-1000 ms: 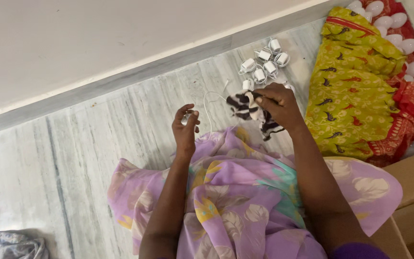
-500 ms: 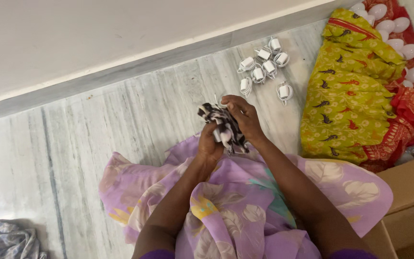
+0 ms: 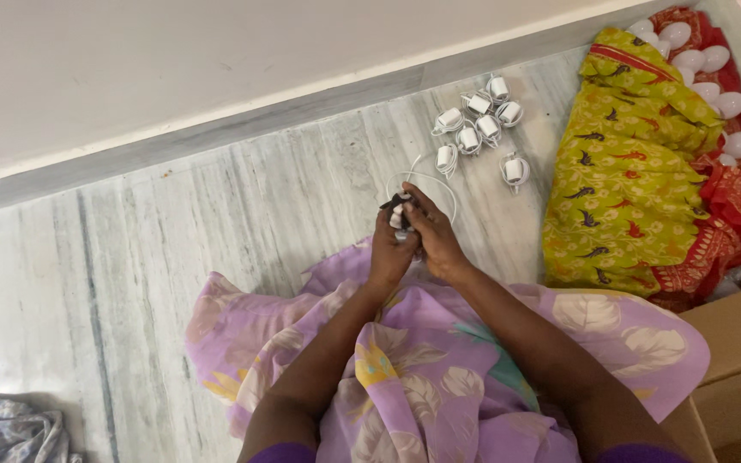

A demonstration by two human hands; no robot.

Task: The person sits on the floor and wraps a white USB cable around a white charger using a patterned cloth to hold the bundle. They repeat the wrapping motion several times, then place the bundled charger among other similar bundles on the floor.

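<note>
Where cloth (image 3: 398,203) hung loose, both hands now bunch it tight.

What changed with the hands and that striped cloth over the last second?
The left hand and right hand, apart a second ago, have closed together around the black-and-white cloth, which was spread in the right hand and is now bunched small, with a white wire looping above. The white holders on the floor stayed put.
</note>
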